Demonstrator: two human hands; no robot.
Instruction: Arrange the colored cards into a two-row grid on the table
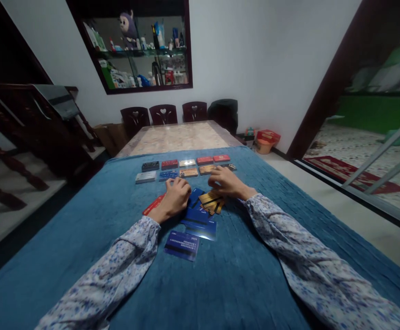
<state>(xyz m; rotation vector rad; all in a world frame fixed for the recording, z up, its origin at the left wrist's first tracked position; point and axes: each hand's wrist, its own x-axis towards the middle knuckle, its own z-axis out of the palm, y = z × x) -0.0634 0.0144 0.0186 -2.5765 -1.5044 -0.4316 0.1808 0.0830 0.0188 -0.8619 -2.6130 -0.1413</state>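
Note:
Several blue cards (200, 219) overlap on the blue cloth between my forearms, with a purple-blue card (182, 245) nearest me. My left hand (176, 196) is at the left edge of the blue cards, its fingers curled; whatever is under them is hidden. Red cards (154, 205) stick out beside its wrist. My right hand (227, 182) bends its fingers down over the top of a fan of gold cards (212, 202); its fingertips are partly hidden. Beyond the hands, card stacks stand in two rows, among them a silver stack (145, 177) and a black stack (150, 166).
The blue cloth (241, 275) covers the near part of a long marble-topped table (172, 137). Dark chairs (163, 114) stand at the far end. A shelf (145, 52) is set in the wall, and a red bag over an orange bin (264, 145) sits on the floor.

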